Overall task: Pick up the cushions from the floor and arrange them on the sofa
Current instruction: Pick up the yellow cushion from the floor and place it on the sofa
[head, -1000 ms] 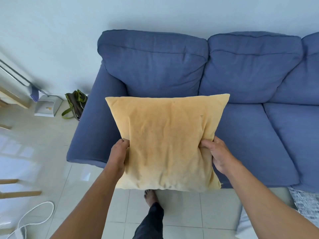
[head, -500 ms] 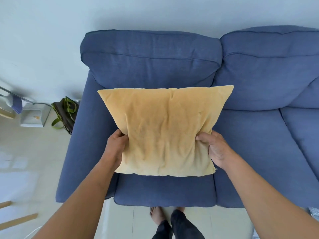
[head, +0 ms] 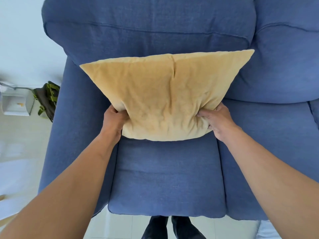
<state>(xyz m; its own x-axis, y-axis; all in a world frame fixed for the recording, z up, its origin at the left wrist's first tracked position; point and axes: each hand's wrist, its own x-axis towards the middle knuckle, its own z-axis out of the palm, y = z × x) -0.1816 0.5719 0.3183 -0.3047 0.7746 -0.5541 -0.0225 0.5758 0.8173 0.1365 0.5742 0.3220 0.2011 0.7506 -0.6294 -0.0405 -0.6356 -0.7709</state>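
Observation:
A yellow square cushion (head: pixel 164 97) stands tilted back over the leftmost seat of the blue sofa (head: pixel 165 178), its top edge against the back pillow. My left hand (head: pixel 113 120) grips its lower left corner. My right hand (head: pixel 218 120) grips its lower right corner, fingers pressed into the fabric. The cushion's bottom edge is at or just above the seat cushion; I cannot tell whether it touches.
The sofa's left armrest (head: pixel 76 135) runs beside my left arm. A dark bag with green straps (head: pixel 47 99) and a white box (head: pixel 14 105) sit on the floor left of the sofa. My legs (head: pixel 172 227) stand on pale tiles at the sofa's front edge.
I have stepped closer to the sofa and pushed the cushion forward and down, from in front of the seat to against the back pillow. Both hands keep their hold.

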